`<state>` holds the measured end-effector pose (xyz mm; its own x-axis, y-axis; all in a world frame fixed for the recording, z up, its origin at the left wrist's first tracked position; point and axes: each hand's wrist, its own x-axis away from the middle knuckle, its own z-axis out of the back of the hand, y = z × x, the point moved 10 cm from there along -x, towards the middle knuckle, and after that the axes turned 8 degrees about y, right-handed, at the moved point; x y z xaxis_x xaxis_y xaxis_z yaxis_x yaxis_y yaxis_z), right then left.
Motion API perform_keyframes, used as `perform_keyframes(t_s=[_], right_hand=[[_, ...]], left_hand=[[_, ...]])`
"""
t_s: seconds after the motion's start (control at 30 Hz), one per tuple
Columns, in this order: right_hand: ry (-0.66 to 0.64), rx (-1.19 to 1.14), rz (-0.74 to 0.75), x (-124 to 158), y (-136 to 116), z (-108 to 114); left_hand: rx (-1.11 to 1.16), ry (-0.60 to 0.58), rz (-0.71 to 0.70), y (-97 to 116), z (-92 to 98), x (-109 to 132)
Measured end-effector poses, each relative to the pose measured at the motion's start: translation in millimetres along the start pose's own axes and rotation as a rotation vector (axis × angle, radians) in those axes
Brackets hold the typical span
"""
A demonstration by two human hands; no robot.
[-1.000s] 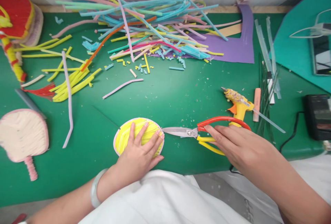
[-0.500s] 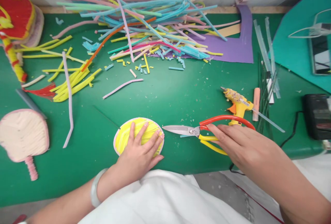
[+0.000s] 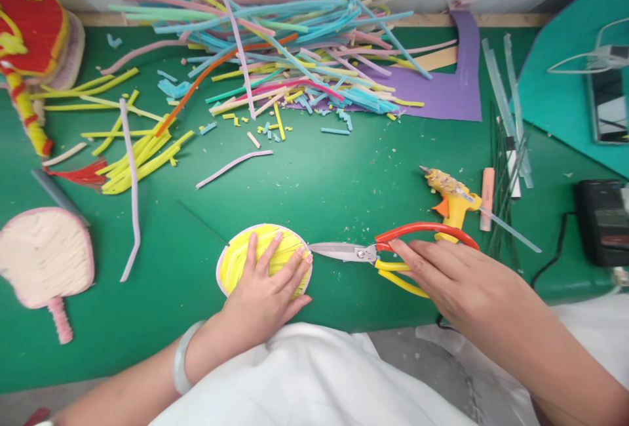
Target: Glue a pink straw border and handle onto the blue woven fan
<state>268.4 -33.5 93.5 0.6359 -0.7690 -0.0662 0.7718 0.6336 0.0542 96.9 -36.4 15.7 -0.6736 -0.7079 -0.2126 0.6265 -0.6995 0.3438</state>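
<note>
The left hand (image 3: 263, 291) spreads flat on a yellow, lilac-rimmed oval (image 3: 234, 259); the right hand (image 3: 455, 275) grips red-and-yellow-handled metal scissors (image 3: 361, 253), tips at the oval's right edge.

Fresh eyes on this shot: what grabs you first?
The tangle of coloured strips heaped at the far side of the green table. Then, near the front, the left hand spread over a yellow oval, with red-and-yellow-handled scissors in the right hand pointing toward it. A yellow glue gun lies just beyond the right hand.
</note>
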Motion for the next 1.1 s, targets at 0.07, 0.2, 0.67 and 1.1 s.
perform_keyframes(t_s=[0.07, 0.2, 0.67, 1.1], right_hand=[[0.005, -0.004, 0.004, -0.3, -0.6, 0.4], [0.013, -0.007, -0.021, 1.4, 0.3, -0.9], [-0.011, -0.034, -0.030, 2.5, 1.3, -2.8], [0.032, -0.042, -0.037, 4.8, 0.6, -2.0]], left_hand=[[0.005, 0.008, 0.000, 0.2, 0.8, -0.1], [0.005, 0.015, 0.000, 0.4, 1.0, 0.7], [-0.009, 0.010, -0.020, 1.4, 2.8, -0.1], [-0.036, 0.028, -0.038, 2.8, 7.3, -0.2]])
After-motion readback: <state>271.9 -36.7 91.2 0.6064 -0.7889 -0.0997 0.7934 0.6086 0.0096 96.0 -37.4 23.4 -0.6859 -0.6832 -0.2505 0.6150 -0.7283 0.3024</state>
